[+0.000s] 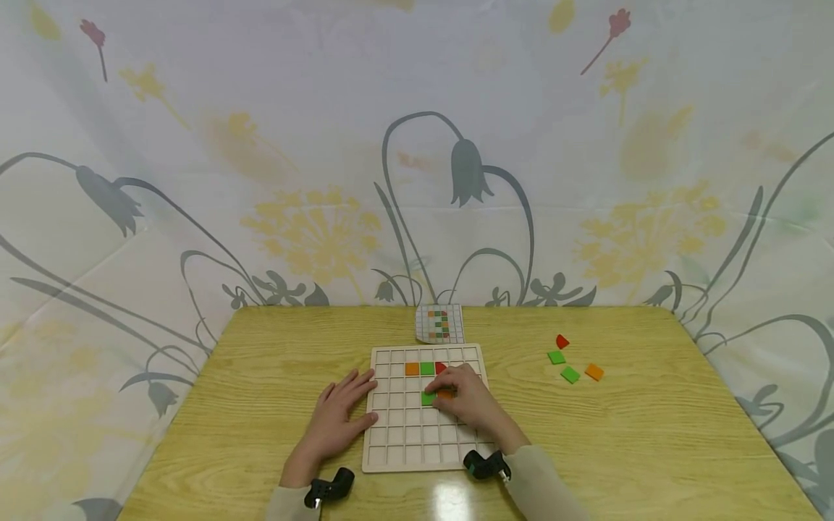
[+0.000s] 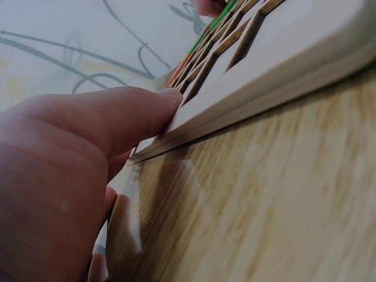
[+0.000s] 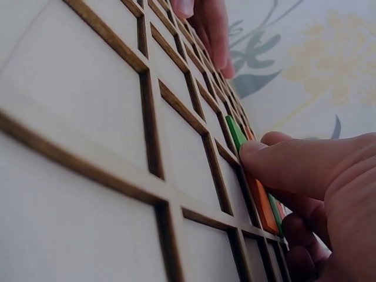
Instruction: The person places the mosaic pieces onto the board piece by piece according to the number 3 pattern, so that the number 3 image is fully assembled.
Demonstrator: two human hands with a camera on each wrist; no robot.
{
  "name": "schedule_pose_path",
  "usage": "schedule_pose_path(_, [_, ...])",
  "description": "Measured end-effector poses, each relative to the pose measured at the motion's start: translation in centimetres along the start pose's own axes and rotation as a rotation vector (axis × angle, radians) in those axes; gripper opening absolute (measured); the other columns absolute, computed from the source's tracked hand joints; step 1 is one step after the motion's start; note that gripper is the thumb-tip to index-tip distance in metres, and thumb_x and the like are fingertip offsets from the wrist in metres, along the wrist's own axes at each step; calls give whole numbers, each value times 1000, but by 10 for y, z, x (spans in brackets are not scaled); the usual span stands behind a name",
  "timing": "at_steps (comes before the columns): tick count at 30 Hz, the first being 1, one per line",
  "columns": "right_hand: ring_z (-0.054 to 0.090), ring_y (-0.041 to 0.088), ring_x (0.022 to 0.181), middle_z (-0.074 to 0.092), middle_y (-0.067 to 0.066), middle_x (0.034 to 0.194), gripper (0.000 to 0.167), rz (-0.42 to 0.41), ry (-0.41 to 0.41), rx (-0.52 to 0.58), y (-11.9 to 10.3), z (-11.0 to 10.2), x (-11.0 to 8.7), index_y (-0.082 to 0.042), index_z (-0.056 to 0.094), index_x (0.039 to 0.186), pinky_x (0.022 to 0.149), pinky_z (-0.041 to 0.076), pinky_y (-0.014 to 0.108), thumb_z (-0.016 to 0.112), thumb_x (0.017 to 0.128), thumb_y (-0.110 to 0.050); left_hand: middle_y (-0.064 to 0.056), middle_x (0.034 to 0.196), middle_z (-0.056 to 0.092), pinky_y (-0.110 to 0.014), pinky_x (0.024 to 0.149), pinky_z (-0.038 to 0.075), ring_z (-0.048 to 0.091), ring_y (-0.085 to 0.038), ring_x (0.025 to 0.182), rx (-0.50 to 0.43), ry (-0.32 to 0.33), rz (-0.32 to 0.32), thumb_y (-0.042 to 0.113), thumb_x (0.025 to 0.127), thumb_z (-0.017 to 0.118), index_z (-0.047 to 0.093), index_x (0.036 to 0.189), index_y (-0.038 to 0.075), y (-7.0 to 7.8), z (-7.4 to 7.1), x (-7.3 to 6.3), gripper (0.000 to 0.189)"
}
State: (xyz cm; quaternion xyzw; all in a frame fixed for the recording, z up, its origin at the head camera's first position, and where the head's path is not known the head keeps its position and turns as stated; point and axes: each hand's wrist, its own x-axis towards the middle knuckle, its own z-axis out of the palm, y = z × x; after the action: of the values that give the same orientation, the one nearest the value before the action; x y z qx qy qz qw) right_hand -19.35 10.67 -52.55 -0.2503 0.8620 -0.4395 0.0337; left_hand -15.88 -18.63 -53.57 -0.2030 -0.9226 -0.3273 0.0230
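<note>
A wooden grid board [image 1: 396, 435] lies on the table with its square cells facing up. My right hand [image 1: 470, 399] is over its middle and pinches a green square tile [image 1: 427, 399]; in the right wrist view that green tile [image 3: 235, 133] stands tilted at the thumb tip. Just beyond it an orange tile [image 3: 262, 205] sits in a cell, partly covered by the hand in the head view. My left hand [image 1: 335, 420] rests at the board's left edge, fingers spread, thumb touching the rim. Higher up on the board are an orange tile [image 1: 413, 369], a green tile [image 1: 426, 368] and a red piece [image 1: 440, 367].
Behind the board lies a pattern card [image 1: 440, 324] with a printed coloured grid. Loose pieces lie on the table [image 1: 638, 449] at right: a red quarter-round piece [image 1: 562, 341], green tiles [image 1: 557, 357] and an orange tile [image 1: 594, 372]. A flowered cloth [image 1: 430, 239] hangs behind the table.
</note>
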Motion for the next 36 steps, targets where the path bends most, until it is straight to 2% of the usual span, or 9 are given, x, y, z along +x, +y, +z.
schedule_pose_path(7, [45,15,89,70,-7,104,17,2,8,-2,-3,-1,1,-19,78,99,81,41,36,77,86,-8,-1,156,40,-62,114,11,25,-28,148,4,-16,-11,33,93,68,54,145,12,3,-3,0,58])
schedule_pose_path(13, [49,17,91,70,-7,102,17,-25,34,3,0,-2,1,-19,78,99,82,44,38,75,87,-7,-5,154,44,-67,110,15,30,-34,145,9,31,28,31,92,69,57,142,10,3,-3,0,56])
schedule_pose_path(17, [54,16,93,68,-5,103,16,23,61,97,4,-4,-1,-16,78,101,84,47,35,73,89,-6,-4,154,43,-66,111,14,29,-33,146,4,21,23,32,93,69,56,143,11,3,-3,0,56])
schedule_pose_path(21, [59,18,87,68,8,108,16,59,81,272,6,-11,-4,-6,75,107,79,50,29,69,92,-4,-2,156,41,-64,113,13,26,-30,148,3,-5,0,33,93,68,55,145,12,2,-4,0,57])
schedule_pose_path(24, [62,21,90,67,16,113,17,63,98,336,7,-18,-6,-1,72,110,79,51,28,66,95,-4,-1,156,40,-62,114,11,25,-28,148,-8,-19,-12,33,93,68,54,145,12,2,-5,0,58])
schedule_pose_path(31, [62,25,96,67,15,111,18,124,165,302,6,-41,-15,3,71,112,81,52,28,64,96,-2,-3,156,41,-65,112,11,26,-31,148,-22,1,9,34,94,67,55,145,11,3,-2,-1,57])
schedule_pose_path(36, [61,25,100,68,12,110,17,165,231,241,18,-58,-24,2,72,110,86,52,30,65,95,-2,-3,154,44,-67,111,14,29,-33,146,-14,26,25,33,94,68,56,143,10,4,-1,-1,56])
